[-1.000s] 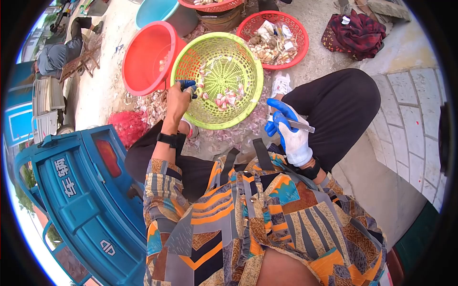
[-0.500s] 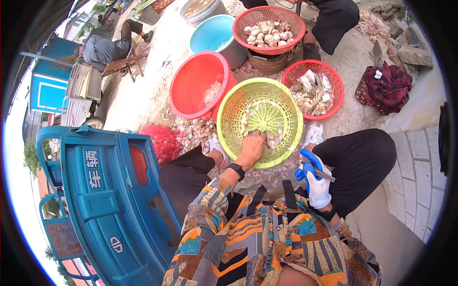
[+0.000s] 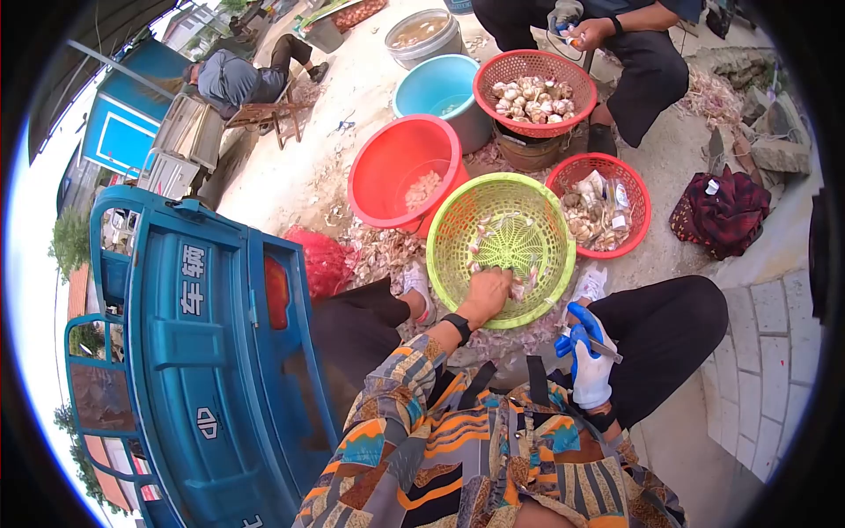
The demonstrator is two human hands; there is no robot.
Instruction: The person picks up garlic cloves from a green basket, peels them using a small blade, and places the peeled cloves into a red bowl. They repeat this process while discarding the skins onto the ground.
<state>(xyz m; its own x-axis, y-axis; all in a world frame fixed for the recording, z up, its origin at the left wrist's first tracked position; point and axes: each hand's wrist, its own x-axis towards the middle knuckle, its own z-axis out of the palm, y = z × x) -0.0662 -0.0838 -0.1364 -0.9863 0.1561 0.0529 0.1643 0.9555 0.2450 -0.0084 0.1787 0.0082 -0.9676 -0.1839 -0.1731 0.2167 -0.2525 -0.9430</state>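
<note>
My bare left hand (image 3: 488,293) reaches into the near side of the yellow-green basket (image 3: 447,209), its fingers down among scattered garlic cloves (image 3: 518,290); what they hold, if anything, is hidden. My right hand (image 3: 591,356), in a white and blue glove, is closed around a small knife (image 3: 605,350) just outside the basket, above my right leg. Left of the basket stands a red tub (image 3: 387,167) with pale peeled cloves (image 3: 422,189) inside. To the right, a red basket (image 3: 645,207) holds garlic and packets.
Garlic bulbs fill another red basket (image 3: 576,70) on a bucket. A blue tub (image 3: 418,84) and grey bucket (image 3: 424,53) stand behind. A blue vehicle (image 3: 198,352) is at left. A co-worker's hand (image 3: 592,33) holds something opposite; another person (image 3: 229,81) sits farther back.
The view has shifted, so the baskets and tubs appear lower and farther right. The co-worker's hands have come into view. My hands keep nearly the same places relative to the basket.
</note>
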